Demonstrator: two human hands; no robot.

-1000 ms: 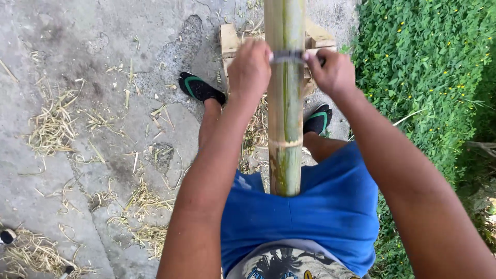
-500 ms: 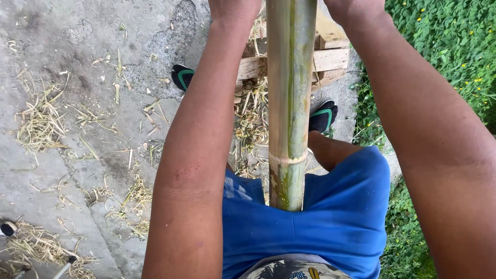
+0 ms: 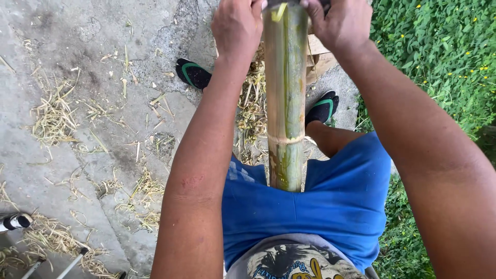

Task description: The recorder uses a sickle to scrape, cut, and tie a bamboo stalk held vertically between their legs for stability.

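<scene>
A thick bamboo pole (image 3: 285, 98) runs down the centre of the frame, from the top edge to the person's blue shorts (image 3: 310, 206), where its lower end rests against the lap. Its skin is yellow-brown with green streaks, and a pale ring marks a joint low on the pole. Near the top edge a thin pale strip curls off its surface.

The left hand (image 3: 236, 26) is at the upper middle, its grip closed beside the pole's left side. The right hand (image 3: 343, 23) is at the upper right, its grip closed on the other side. A dark tool (image 3: 297, 3) lies across the pole between them; most of it is cut off by the top edge, so its shape is hard to make out.

Below, two feet in dark sandals (image 3: 192, 73) stand on grey concrete (image 3: 77, 129) scattered with dry shavings (image 3: 51, 116). Green plants (image 3: 444, 57) fill the right side.
</scene>
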